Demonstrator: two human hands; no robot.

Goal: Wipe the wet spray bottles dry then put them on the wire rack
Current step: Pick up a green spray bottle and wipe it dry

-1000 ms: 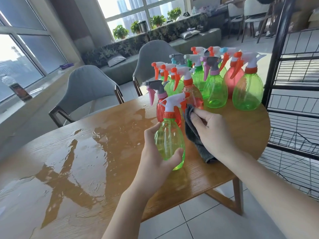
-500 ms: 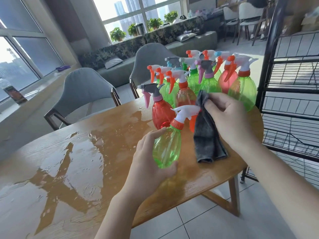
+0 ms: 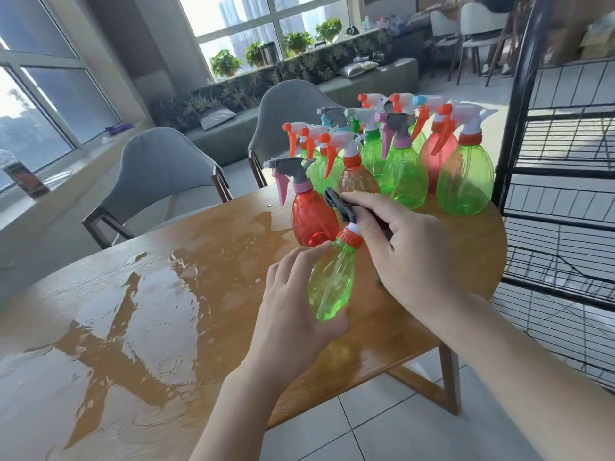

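Observation:
My left hand (image 3: 289,314) grips a green spray bottle (image 3: 332,284) with an orange collar, tilted so its top leans right. My right hand (image 3: 399,251) holds a dark grey cloth (image 3: 341,204) wrapped over the bottle's spray head, which is hidden under the cloth and palm. Behind them a red bottle with a grey and pink trigger (image 3: 311,217) stands upright. Several more green and red spray bottles (image 3: 464,178) crowd the table's far right end. The black wire rack (image 3: 559,168) stands at the right, touching the table's end.
The wooden table (image 3: 199,261) carries wide puddles of water (image 3: 159,294) across its left and middle. Two grey chairs (image 3: 166,174) sit at the far side. Tiled floor (image 3: 382,424) lies below the near edge. A window ledge with a dark container (image 3: 23,178) runs along the left.
The green bottle has tipped further to the right in my left hand. My right hand has brought the cloth from beside the bottle onto its spray head, covering it.

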